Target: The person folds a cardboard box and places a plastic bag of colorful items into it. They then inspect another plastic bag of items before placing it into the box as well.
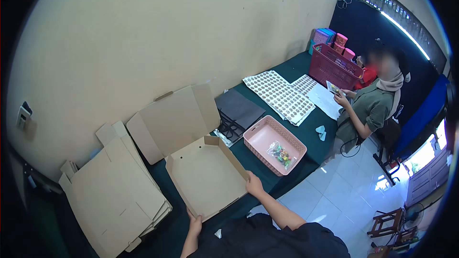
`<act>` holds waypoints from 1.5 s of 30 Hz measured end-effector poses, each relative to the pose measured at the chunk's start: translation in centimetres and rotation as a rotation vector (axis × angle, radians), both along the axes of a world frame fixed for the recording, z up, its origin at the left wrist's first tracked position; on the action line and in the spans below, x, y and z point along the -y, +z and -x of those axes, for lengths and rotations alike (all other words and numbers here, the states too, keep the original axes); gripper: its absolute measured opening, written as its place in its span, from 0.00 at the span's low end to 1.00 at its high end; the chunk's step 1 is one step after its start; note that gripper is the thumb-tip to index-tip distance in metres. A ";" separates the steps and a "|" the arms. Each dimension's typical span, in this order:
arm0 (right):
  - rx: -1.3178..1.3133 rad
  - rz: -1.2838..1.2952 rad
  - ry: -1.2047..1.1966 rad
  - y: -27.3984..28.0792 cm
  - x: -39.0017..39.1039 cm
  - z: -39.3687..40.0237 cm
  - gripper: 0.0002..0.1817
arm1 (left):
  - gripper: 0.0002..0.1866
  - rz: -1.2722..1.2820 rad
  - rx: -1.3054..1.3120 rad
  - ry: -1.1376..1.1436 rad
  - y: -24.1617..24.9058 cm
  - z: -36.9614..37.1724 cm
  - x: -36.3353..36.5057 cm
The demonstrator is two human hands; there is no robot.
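An open cardboard box (206, 177) lies in front of me on the dark green tablecloth, its lid (174, 122) raised against the wall side. My left hand (194, 223) grips the box's near left corner, with the fingers partly hidden. At the near right edge, my right hand (254, 184) is closed on the side wall. To the right of the box stands a pink plastic basket (258, 150) holding a clear bag of small colourful pieces (281, 155). A stack of flattened cardboard boxes (114, 181) lies to the left.
Black paper bags (239, 110) lie behind the pink basket. Sticker sheets (279, 95) are spread farther along the table, before a maroon basket (330, 67). A co-worker (375, 110) stands at the right, holding a small packet (332, 87). A wall socket (23, 116) is at far left.
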State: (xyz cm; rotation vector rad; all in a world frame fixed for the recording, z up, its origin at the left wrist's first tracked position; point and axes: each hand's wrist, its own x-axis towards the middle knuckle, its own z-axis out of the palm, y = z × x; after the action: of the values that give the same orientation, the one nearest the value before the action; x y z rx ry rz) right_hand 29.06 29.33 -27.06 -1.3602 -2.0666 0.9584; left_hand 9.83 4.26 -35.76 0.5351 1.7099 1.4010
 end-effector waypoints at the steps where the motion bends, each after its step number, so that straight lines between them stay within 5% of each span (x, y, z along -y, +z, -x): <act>1: -0.028 0.023 -0.038 0.0 -0.2 0.2 0.20 | 0.42 0.011 -0.013 0.005 0.1 -0.1 0.0; 12: -0.029 -0.009 -0.016 -1.0 -2.0 1.1 0.17 | 0.39 0.037 -0.187 0.112 5.8 -0.7 -2.4; 17: -0.222 -0.032 0.065 1.7 -3.4 -0.7 0.17 | 0.41 0.082 -0.879 0.248 13.0 -3.5 -4.1; 19: -0.192 -0.363 0.066 3.7 -5.4 -2.7 0.14 | 0.39 0.040 -0.887 0.241 14.6 -4.4 -5.9; 21: -0.158 -0.378 0.008 3.6 -8.5 -5.2 0.14 | 0.36 0.040 -1.044 0.124 15.2 -4.9 -8.1; 27: 0.410 -0.299 -0.301 -1.0 -15.9 -12.1 0.25 | 0.26 -0.266 -0.971 -0.304 17.6 -11.2 -21.7; 29: 0.488 0.053 -0.191 -0.1 -16.6 -12.8 0.31 | 0.24 -0.435 -0.752 -0.466 18.0 -14.6 -27.2; 31: 0.474 0.009 -0.229 -2.6 -16.8 -13.3 0.35 | 0.24 -0.412 -0.605 -0.588 14.7 -17.3 -32.1; 33: 0.573 0.007 -0.115 -3.9 -18.1 -13.7 0.29 | 0.29 0.008 -0.278 -0.520 7.7 -19.5 -36.7; 35: 0.352 0.116 -0.109 -3.1 -18.6 -13.7 0.22 | 0.36 0.344 0.158 -0.404 6.0 -20.3 -39.5; 36: 0.259 0.086 -0.165 -3.2 -18.7 -14.0 0.21 | 0.41 0.380 0.125 -0.336 6.2 -20.7 -39.7; 38: 0.166 0.076 -0.223 -3.4 -18.2 -14.2 0.20 | 0.42 0.266 0.240 -0.286 6.3 -21.4 -39.6; 39: -0.085 0.168 -0.188 -3.3 -18.1 -14.2 0.19 | 0.44 0.143 0.356 -0.217 6.5 -21.6 -39.3; 43: -0.633 0.321 -0.094 -4.3 -18.5 -13.0 0.17 | 0.28 0.141 0.233 -0.389 6.6 -18.9 -39.2; 44: -0.574 0.603 -0.071 -0.4 -18.3 -13.4 0.19 | 0.19 0.000 0.165 -0.378 9.1 -18.8 -38.7; 45: -0.572 0.605 -0.061 1.9 -17.9 -12.8 0.19 | 0.19 -0.001 0.164 -0.368 10.1 -18.4 -38.3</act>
State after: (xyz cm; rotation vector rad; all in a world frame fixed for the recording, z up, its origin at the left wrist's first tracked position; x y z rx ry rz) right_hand 41.85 47.26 -25.15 -1.2001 -1.3464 1.7923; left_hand 28.25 42.59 -25.69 0.6780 1.3968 1.1474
